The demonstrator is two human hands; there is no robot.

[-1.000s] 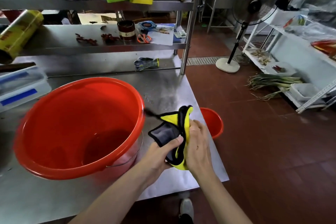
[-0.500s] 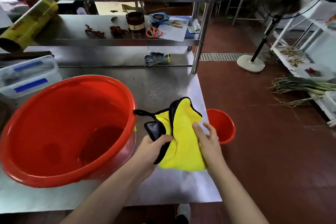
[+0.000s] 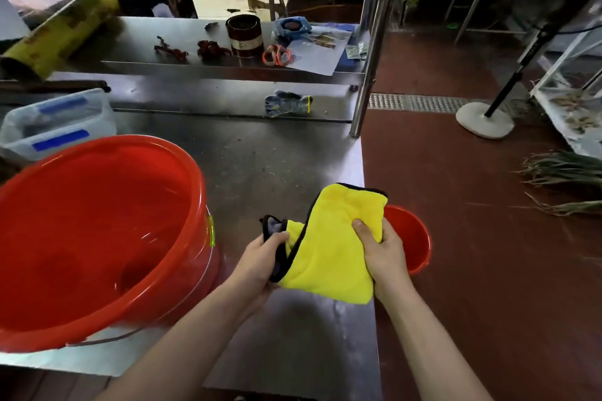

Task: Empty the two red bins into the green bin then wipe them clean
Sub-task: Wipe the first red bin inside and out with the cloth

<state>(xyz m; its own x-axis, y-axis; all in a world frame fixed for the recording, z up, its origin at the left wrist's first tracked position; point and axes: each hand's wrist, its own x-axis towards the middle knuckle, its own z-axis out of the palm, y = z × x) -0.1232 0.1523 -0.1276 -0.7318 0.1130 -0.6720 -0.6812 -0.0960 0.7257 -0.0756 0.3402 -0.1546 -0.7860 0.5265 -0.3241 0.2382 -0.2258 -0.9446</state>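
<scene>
At the tabletop's [image 3: 260, 156] left edge stands the big red bin [image 3: 97, 238], its mouth tipped toward me, its wire handle hanging at the near side. Behind it, toward the far left corner, sits a clear plastic box [image 3: 58, 122] with blue strips.

Just right of the bin, above the tabletop's near right part, my left hand [image 3: 260, 259] has its fingers curled round the dark-edged side of the yellow cloth [image 3: 332, 251], thumb on top. My right hand [image 3: 384, 249] grips the cloth's right side, thumb pressed onto the yellow face and fingers wrapped underneath. The cloth is folded and held up between both hands.

Past the tabletop's right edge, the small red bin [image 3: 413, 238] stands on the brown floor [image 3: 488, 270], partly hidden behind my right hand and the cloth.
</scene>
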